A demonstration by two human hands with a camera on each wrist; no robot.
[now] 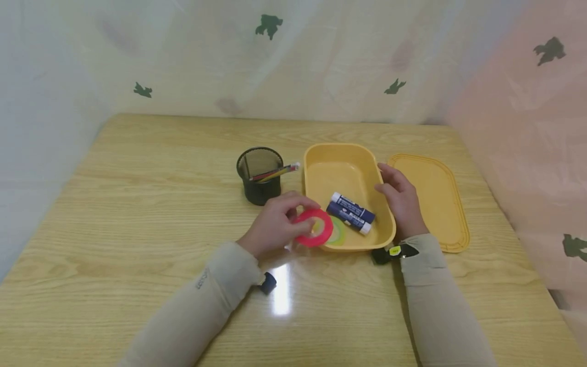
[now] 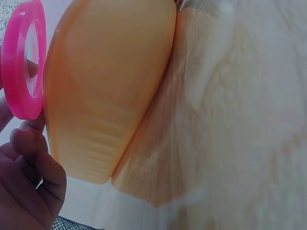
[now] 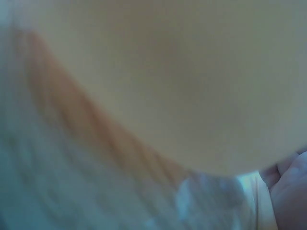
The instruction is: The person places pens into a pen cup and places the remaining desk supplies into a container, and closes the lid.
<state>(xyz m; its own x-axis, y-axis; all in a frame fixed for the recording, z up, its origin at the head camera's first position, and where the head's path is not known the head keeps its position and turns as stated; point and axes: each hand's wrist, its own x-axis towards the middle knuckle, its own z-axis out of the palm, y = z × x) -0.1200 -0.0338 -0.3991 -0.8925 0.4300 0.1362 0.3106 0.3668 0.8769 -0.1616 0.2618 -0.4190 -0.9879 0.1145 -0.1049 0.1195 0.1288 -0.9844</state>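
My left hand point(image 1: 279, 224) holds a pink roll of tape point(image 1: 301, 239) over the near left corner of a yellow plastic box point(image 1: 339, 147). In the left wrist view the pink tape point(image 2: 14, 62) stands upright between the fingers, beside the outer wall of the box point(image 2: 105, 86). Inside the box lie two glue sticks point(image 1: 350, 211), side by side, and a light green roll of tape point(image 1: 339, 232), partly hidden by the pink one. My right hand point(image 1: 403, 201) grips the right rim of the box. A blurred box wall fills most of the right wrist view.
Left of the box stands a black mesh pen cup point(image 1: 262, 191) with several pencils point(image 1: 275, 173) leaning in it. A flat yellow lid point(image 1: 433, 199) lies on the wooden table point(image 1: 151, 214) to the right. A patterned curtain point(image 1: 321, 61) hangs behind the table.
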